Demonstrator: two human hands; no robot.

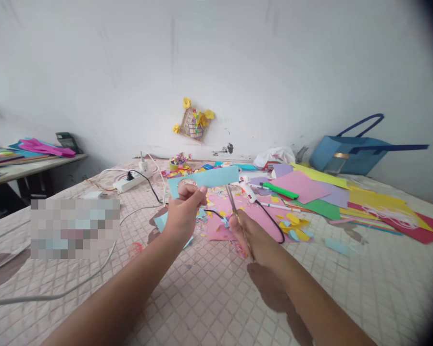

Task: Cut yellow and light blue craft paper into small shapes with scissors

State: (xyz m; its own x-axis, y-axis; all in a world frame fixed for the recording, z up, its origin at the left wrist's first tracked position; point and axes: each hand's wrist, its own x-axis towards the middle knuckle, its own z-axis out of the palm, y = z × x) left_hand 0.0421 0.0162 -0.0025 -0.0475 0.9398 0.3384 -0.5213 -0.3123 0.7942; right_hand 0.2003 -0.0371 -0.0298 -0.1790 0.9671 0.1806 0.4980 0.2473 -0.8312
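My left hand is closed on a long light blue paper strip, which stretches to the right above the table. A pair of scissors is gripped in my right hand, its blades pointing up and away, close to the right part of the strip. Whether the blades touch the paper cannot be made out. Behind my right hand a white glue gun lies near a pink sheet strewn with yellow and blue scraps.
A power strip with cables stands at the left of the table. Colored sheets, a green marker and a blue bag are at the right. A small flower pot stands near the wall.
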